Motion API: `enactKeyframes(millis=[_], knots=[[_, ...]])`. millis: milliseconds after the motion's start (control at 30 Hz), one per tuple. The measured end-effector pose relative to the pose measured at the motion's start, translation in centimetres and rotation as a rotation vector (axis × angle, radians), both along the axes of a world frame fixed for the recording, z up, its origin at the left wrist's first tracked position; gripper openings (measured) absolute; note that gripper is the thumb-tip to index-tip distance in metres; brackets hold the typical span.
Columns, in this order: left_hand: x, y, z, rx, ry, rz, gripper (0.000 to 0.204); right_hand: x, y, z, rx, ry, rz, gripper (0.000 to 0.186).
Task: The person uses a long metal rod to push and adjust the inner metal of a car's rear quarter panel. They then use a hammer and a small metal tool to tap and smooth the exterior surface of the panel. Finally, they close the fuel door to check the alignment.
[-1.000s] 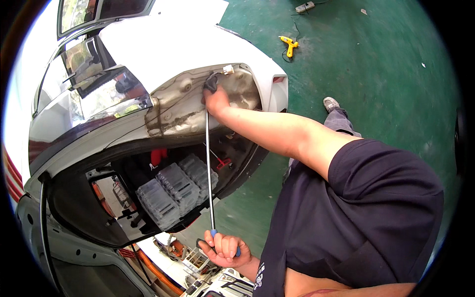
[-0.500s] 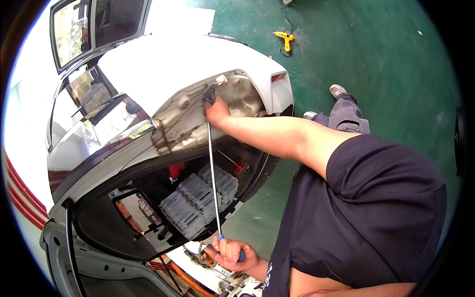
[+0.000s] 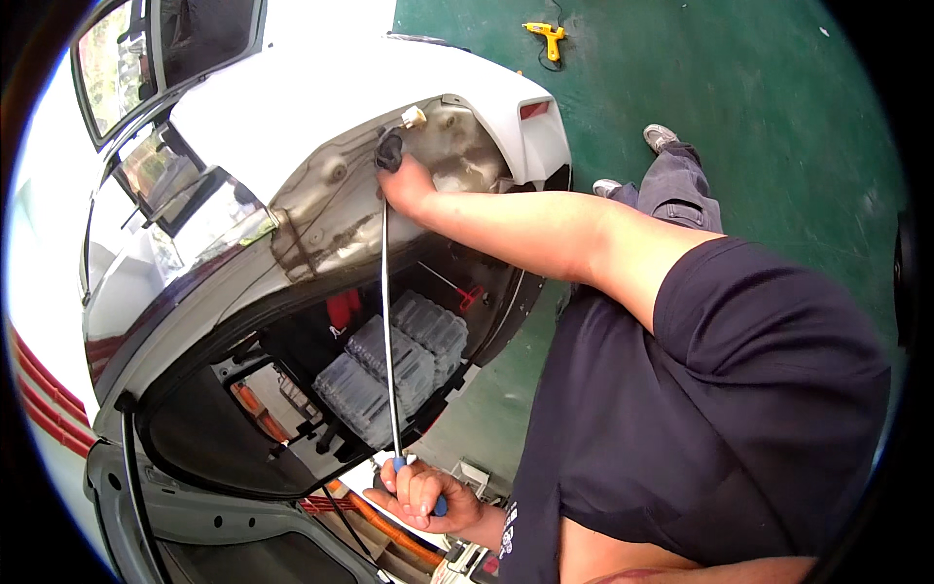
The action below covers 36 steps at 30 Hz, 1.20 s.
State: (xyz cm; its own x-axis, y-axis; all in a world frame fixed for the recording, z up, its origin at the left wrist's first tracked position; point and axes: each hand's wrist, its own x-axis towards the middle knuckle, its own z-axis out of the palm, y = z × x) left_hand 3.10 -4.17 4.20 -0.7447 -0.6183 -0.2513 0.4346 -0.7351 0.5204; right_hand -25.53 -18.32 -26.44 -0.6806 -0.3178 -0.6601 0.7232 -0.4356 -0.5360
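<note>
My right hand [image 3: 404,180] is closed on a crumpled dark piece [image 3: 388,152] against the stained, exposed metal panel [image 3: 323,214] at the rear of the white car [image 3: 263,88], beside a pale connector [image 3: 413,117]. A long metal rod [image 3: 387,321] runs down from under that hand. At the bottom, my left hand [image 3: 423,496] grips the rod's blue handle [image 3: 399,465], its fingers wrapped round it. The rod's upper tip is hidden by my right hand and the dark piece.
The open trunk holds clear plastic cases [image 3: 389,365], a red-handled tool [image 3: 469,297] and a red item [image 3: 341,310]. The raised lid [image 3: 195,511] is at lower left. A yellow glue gun [image 3: 550,41] with its cord lies on the green floor [image 3: 730,107]. My legs show at right.
The view has shifted, so the car and glue gun sit somewhat differently in frame. Both my hands keep their grip, and the rod stands slightly more upright in the picture than half a second ago.
</note>
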Motion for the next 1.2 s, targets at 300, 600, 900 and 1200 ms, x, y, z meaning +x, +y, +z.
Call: enactKeyframes(millis=[300, 600, 900, 1200], knots=[[1.1, -1.0, -0.5, -0.032, -0.054, 0.069, 0.039, -0.1, 1.2, 0.6, 0.038, 0.085, 0.014, 0.024], [0.0, 1.7, -1.0, -0.140, -0.061, 0.034, 0.044, -0.4, 1.7, 1.4, 0.007, 0.002, 0.014, 0.026], [1.0, 2.5, -2.1, -0.068, -0.085, 0.100, 0.046, -0.3, 1.4, 0.8, 0.025, 0.064, 0.036, 0.024], [1.0, 2.9, -2.9, -0.097, -0.035, 0.071, 0.039, -0.2, 1.8, 1.1, 0.009, 0.060, 0.061, 0.025]])
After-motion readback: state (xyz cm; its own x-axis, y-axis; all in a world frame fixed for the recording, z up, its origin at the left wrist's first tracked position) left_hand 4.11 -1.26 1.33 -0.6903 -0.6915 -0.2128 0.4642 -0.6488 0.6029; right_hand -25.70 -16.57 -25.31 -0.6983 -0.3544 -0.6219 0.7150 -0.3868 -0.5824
